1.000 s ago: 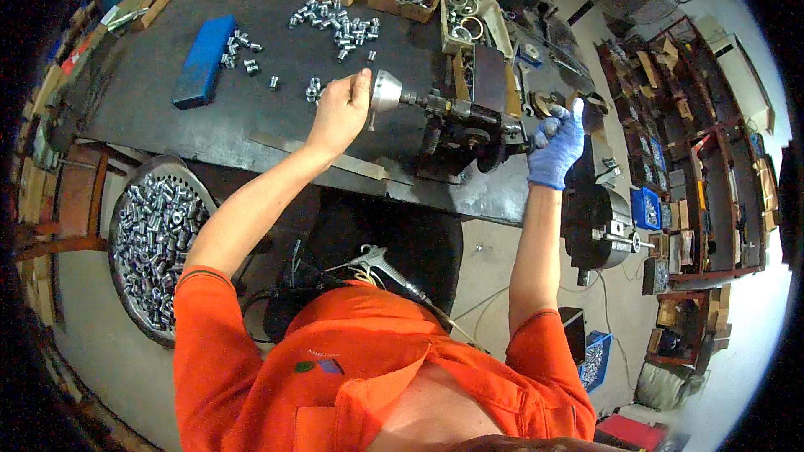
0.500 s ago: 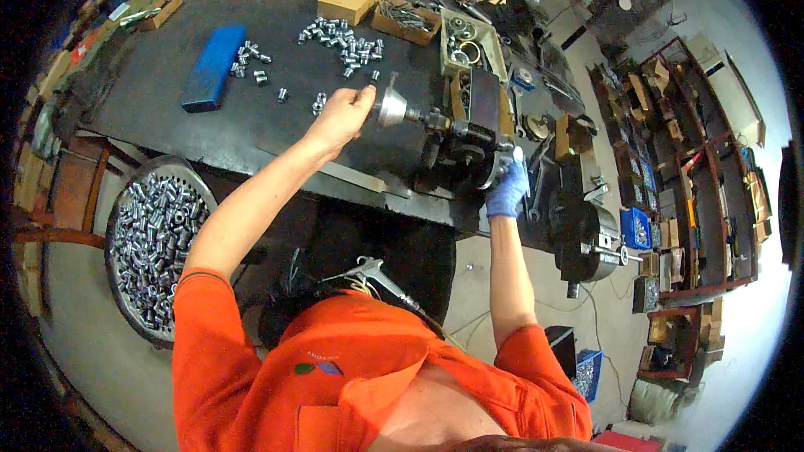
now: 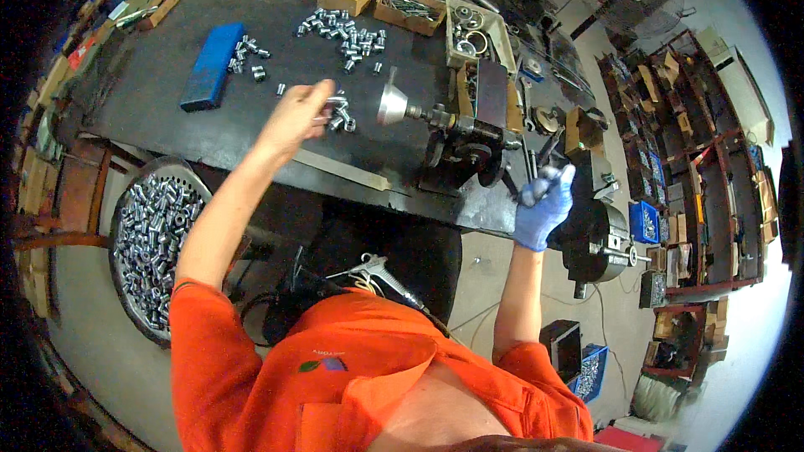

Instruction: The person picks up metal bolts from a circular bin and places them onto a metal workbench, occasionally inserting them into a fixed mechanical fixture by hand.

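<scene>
My left hand [image 3: 295, 119], bare and slightly blurred, hovers over the dark bench with its fingers curled. Beside its fingertips lie a few small shiny metal sleeves [image 3: 347, 124]; what is inside the fingers is hidden. To its right, the silver cone-shaped head [image 3: 392, 105] of a small bench machine [image 3: 473, 144] points toward it. My right hand [image 3: 543, 211], in a blue and grey glove, is closed around the end of the machine's dark lever [image 3: 509, 181], at the bench's front edge.
More metal sleeves [image 3: 358, 43] lie loose behind, near a blue block [image 3: 213, 67]. A perforated round tray [image 3: 186, 174] full of sleeves stands at the lower left. An air gun [image 3: 373, 272] hangs before me. A dark machine [image 3: 596, 238] and shelves [image 3: 703, 176] stand right.
My left hand has moved left, away from the cone-shaped head and closer to me. My right hand has swung right and toward me with the lever.
</scene>
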### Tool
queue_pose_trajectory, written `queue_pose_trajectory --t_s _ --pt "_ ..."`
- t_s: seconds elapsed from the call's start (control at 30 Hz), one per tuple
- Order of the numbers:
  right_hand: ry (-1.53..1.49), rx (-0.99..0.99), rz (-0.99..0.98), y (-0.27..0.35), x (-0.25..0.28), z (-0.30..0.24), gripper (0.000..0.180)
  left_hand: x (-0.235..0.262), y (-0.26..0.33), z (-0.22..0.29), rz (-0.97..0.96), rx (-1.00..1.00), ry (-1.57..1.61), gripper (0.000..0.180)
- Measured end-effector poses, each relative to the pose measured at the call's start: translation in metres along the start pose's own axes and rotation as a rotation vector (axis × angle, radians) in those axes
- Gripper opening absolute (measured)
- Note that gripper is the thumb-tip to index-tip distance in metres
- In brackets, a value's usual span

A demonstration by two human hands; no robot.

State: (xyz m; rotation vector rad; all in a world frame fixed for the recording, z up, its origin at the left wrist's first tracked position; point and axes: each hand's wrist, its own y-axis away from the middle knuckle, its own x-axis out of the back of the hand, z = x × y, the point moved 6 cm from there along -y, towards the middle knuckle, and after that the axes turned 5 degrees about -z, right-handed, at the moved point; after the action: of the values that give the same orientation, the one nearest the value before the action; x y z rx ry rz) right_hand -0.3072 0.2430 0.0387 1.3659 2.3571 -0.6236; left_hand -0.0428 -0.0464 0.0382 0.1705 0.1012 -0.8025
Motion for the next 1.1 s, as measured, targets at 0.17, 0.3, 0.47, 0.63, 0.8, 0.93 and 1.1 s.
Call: queue_pose_trajectory --t_s 0.17,0.3,0.47,0.63,0.8,0.93,1.1 --pt "0.038 -0.249 0.155 -0.020 0.037 0.073 0.031 0.113 0.074 -0.004 0.442 0.009 -0.235 0.035" --pt "-0.261 -0.330 -0.031 -0.044 0.022 0.093 0.032 0.205 0.154 -0.008 0.714 -0.052 -0.882 0.042" --pt "-0.122 -0.269 0.107 -0.037 0.028 0.090 0.031 0.206 0.172 -0.001 0.729 -0.168 -1.626 0.022" --pt "-0.017 -0.248 0.071 -0.034 0.039 0.085 0.031 0.090 0.046 0.003 0.381 -0.226 -1.241 0.029" --pt "0.056 -0.252 0.135 -0.023 0.027 0.081 0.034 0.058 -0.065 -0.042 0.247 0.063 -1.225 0.037" --pt "0.079 -0.249 0.134 -0.024 0.040 0.085 0.036 0.074 -0.084 -0.063 0.226 -0.033 -1.181 0.033" --pt "-0.002 -0.299 0.149 -0.023 0.043 0.089 0.035 0.039 -0.037 -0.035 -0.137 -0.106 -0.247 0.023"
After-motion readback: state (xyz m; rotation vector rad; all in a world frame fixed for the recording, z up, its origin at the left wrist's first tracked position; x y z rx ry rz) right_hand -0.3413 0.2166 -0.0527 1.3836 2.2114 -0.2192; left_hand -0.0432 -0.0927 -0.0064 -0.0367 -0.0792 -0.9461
